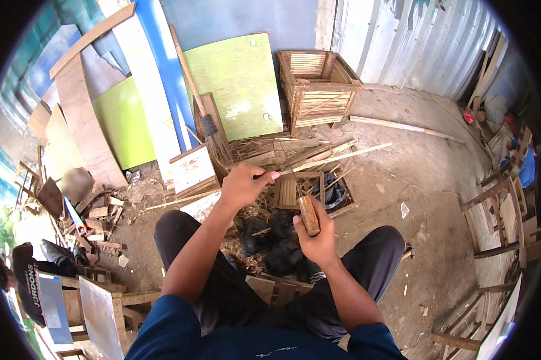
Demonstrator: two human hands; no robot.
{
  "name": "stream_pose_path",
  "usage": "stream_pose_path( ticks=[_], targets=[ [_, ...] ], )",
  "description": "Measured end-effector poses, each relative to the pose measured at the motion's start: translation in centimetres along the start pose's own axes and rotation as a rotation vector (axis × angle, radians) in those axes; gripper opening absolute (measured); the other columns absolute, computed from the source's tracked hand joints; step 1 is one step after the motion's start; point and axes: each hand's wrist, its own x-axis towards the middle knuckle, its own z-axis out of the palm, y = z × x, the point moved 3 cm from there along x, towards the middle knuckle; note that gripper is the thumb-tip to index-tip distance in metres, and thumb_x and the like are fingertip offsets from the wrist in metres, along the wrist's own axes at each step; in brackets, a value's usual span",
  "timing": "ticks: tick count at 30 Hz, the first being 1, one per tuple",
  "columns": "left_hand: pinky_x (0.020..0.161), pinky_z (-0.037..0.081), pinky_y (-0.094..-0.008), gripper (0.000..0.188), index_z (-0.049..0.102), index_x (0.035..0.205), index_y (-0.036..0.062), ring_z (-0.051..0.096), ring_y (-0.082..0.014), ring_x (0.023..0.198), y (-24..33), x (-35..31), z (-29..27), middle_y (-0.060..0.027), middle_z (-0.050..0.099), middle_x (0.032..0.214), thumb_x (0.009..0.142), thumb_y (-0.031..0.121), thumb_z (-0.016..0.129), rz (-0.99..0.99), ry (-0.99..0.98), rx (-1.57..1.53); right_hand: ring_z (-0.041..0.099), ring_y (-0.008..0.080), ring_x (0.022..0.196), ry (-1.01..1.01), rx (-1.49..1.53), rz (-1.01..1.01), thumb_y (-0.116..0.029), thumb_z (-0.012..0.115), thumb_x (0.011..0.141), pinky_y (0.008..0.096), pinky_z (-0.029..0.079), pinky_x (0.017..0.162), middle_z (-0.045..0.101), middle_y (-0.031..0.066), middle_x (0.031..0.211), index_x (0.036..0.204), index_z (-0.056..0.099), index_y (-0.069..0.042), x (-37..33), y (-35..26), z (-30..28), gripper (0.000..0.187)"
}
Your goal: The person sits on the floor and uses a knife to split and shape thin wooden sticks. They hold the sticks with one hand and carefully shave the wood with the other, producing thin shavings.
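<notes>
My left hand [244, 186] is closed in a pinch on a thin pale wooden strip [348, 156], which slants away to the far right. In my right hand [318, 239] is a knife, its thick brown wooden handle [308, 215] wrapped by my fingers. The narrow dark blade points away from me and crosses near the strip; I cannot tell whether they touch. Below my hands, between my knees, lie black plastic bags [282, 255] and wood shavings [231, 245]. A low wooden frame [344, 209] sits just beyond my right hand.
A slatted wooden crate [321, 103] stands by the back wall. A broom [213, 135] leans beside a yellow-green board [237, 84]. Offcuts [99, 213] are heaped at left. Wooden frames [498, 207] line the right side, and a white-topped piece [102, 312] stands near left.
</notes>
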Motion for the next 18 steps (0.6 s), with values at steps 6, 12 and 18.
stream_pose_path(
  ticks=[6,12,18],
  targets=[
    [0.062,0.051,-0.0470,0.048,0.082,0.090,0.0154,0.068,-0.0385,0.070,1.8,-0.7,0.8,-0.0146,0.064,0.064,0.090,0.062,0.069,0.057,0.119,0.143,0.067,0.0229,0.108,0.005,0.066,0.181,-0.007,0.072,0.092,0.0346,0.052,0.094,0.069,0.0187,0.116,0.139,0.054,0.005,-0.5,1.5,-1.0,0.052],
    [0.057,0.048,-0.0428,0.055,0.082,0.097,0.0088,0.064,-0.0302,0.057,1.2,1.0,2.5,-0.0147,0.060,0.057,0.088,0.062,0.073,0.057,-0.131,-0.098,0.067,0.0227,0.111,0.054,0.069,0.101,-0.007,0.072,0.091,0.0356,0.052,0.096,0.068,0.0193,0.119,0.141,0.054,0.004,-2.4,1.4,-1.4,0.054],
    [0.060,0.047,-0.0384,0.045,0.081,0.097,0.0046,0.056,-0.0180,0.059,1.0,0.7,2.7,-0.0114,0.057,0.059,0.090,0.049,0.077,0.016,-0.138,-0.133,0.063,0.0155,0.092,0.094,-0.037,-0.052,-0.008,0.069,0.093,0.0304,0.052,0.084,0.067,0.0114,0.105,0.141,0.054,0.004,-2.7,2.9,-1.4,0.051]
  ],
)
